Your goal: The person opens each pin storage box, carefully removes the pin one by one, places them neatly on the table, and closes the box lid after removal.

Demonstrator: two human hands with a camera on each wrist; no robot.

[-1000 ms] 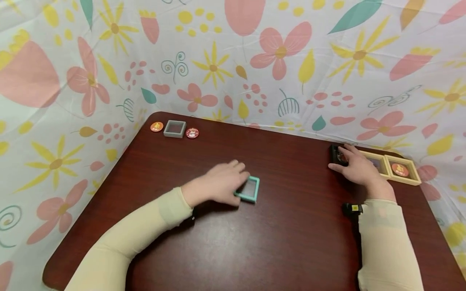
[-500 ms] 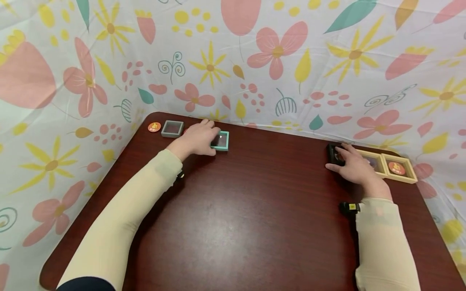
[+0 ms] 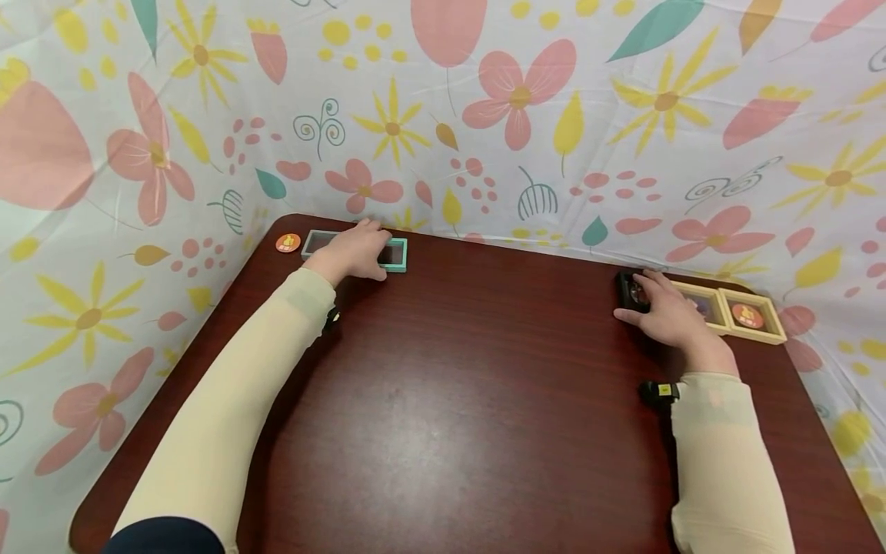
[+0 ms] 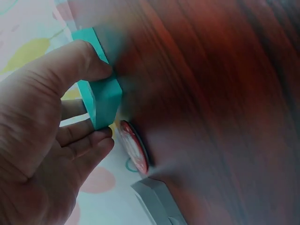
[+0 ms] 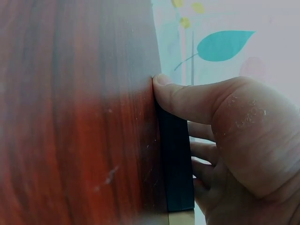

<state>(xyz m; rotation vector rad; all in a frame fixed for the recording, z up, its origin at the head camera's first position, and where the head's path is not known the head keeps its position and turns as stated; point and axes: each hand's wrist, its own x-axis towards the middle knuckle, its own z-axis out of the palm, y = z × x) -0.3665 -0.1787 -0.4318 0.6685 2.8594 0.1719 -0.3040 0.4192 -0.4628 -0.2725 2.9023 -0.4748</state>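
At the far left of the table, my left hand [image 3: 351,252] pinches a small teal square frame [image 4: 107,101], thumb on one side and fingers on the other. A round red badge [image 4: 133,147] lies between it and a grey square frame [image 4: 159,199]; in the head view my hand hides this badge. Over at the back right, my right hand [image 3: 667,312] holds a black square frame [image 5: 176,159], thumb at its near edge and the other fingers behind it. A cream frame [image 3: 707,296] adjoins the black one, partly covered by that hand.
Another cream frame [image 3: 751,294], with an orange badge inside, ends the row at the right. A loose orange badge [image 3: 288,243] lies left of the grey frame. Flowered cloth [image 3: 415,115] hangs along the back and left edges of the brown table [image 3: 471,400].
My left hand has carried the teal frame from mid-table back and left, beside the grey frame, covering the red badge in the head view. My right hand stays on the black frame.
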